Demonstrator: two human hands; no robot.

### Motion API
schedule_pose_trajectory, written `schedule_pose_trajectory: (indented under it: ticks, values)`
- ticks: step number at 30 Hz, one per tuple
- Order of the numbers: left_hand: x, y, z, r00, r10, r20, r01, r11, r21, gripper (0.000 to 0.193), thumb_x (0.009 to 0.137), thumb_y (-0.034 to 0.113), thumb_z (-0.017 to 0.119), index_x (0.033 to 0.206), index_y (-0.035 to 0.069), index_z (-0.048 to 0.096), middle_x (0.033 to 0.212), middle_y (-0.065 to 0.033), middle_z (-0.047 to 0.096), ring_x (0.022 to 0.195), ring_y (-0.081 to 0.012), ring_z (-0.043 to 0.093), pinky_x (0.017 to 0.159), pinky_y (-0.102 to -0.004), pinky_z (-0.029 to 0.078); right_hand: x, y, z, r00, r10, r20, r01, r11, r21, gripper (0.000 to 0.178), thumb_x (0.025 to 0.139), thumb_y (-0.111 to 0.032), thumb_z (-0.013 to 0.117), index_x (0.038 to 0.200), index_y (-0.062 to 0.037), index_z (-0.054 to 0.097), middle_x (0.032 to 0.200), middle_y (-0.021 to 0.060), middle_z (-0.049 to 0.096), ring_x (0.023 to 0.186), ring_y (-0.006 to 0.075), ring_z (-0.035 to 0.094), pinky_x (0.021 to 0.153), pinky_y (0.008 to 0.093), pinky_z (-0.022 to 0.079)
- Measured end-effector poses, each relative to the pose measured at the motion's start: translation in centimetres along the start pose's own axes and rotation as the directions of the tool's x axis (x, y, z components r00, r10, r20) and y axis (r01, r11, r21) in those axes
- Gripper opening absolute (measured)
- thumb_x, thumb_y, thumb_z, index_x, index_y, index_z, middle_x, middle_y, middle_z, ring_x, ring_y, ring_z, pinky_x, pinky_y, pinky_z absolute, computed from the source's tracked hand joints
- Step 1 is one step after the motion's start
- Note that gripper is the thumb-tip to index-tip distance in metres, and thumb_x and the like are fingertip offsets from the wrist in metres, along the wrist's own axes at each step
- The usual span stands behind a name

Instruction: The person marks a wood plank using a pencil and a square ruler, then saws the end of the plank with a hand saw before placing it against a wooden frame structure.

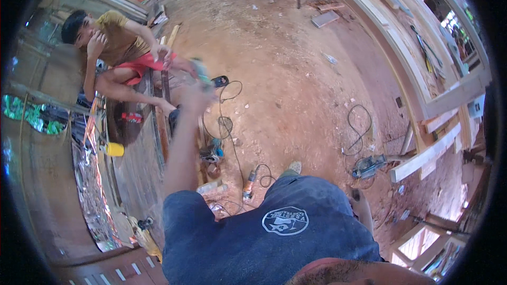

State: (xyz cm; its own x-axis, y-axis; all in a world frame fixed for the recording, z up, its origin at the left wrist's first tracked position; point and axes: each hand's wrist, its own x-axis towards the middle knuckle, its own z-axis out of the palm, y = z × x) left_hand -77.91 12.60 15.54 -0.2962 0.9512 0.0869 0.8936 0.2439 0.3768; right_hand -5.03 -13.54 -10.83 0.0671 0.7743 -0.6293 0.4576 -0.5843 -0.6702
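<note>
My left arm reaches out ahead and to the left. Smeared by motion, my left hand (196, 99) is closed around a blurred green and pale object (200, 70) whose kind I cannot make out. Just beyond it lies a dark power tool or shoe-like item (220, 81) on the ground. My right hand (361, 208) hangs low beside my right hip, partly hidden by my dark blue T-shirt (327, 232). A small dark patch shows at its fingers, and I cannot tell whether it holds anything.
A person (127, 47) in red shorts sits on a wooden bench (140, 163) at left, near a yellow cup (114, 149). Corded power tools (249, 184) lie on the dirt floor (285, 100). A blue-grey tool (368, 166) sits by the workbench (406, 68), where pliers-like tools (425, 53) rest.
</note>
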Motion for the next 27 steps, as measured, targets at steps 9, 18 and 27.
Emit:
schedule_pose_trajectory:
  ticks: [9, 18, 27]
  values:
    - [-20.2, 21.0, 17.9, 0.485, 0.606, 0.631, -0.115, 0.759, -0.64, 0.053, 0.088, 0.052, 0.078, 0.11, 0.003, 0.07, 0.098, -0.0222, 0.073, 0.092, -0.0385, 0.072, 0.082, -0.0501, 0.054, -0.9, -30.3, 3.9, 0.898, -0.215, 0.385, 0.142, 0.967, 0.21, 0.095, 0.072, -0.016, 0.095, 0.154, -0.0073, 0.047, 0.117, 0.0078, 0.065, 0.108, 0.0184, 0.063, 0.094, 0.0344, 0.053]
    - [-20.6, 20.2, 14.7, 0.476, 0.583, 0.658, 0.211, 0.651, -0.729, 0.049, 0.099, 0.034, 0.071, 0.137, 0.004, 0.065, 0.114, -0.0145, 0.076, 0.099, -0.0233, 0.074, 0.086, -0.0387, 0.059, -0.3, -31.7, 7.6, 0.835, -0.504, 0.22, 0.429, 0.848, 0.312, 0.089, 0.076, -0.018, 0.092, 0.151, -0.007, 0.046, 0.14, 0.0101, 0.059, 0.124, 0.0195, 0.059, 0.102, 0.0347, 0.051]
    - [-23.8, 20.8, 13.6, 0.802, 0.413, 0.432, -0.013, 0.735, -0.678, 0.019, 0.101, 0.017, 0.069, 0.112, 0.004, 0.078, 0.091, -0.0144, 0.079, 0.08, -0.0232, 0.078, 0.073, -0.0357, 0.061, -3.3, -31.4, 4.9, 0.902, -0.411, 0.131, 0.328, 0.851, 0.41, 0.088, 0.081, -0.015, 0.089, 0.154, -0.0132, 0.04, 0.119, 0.0082, 0.065, 0.105, 0.0169, 0.064, 0.091, 0.0342, 0.052]
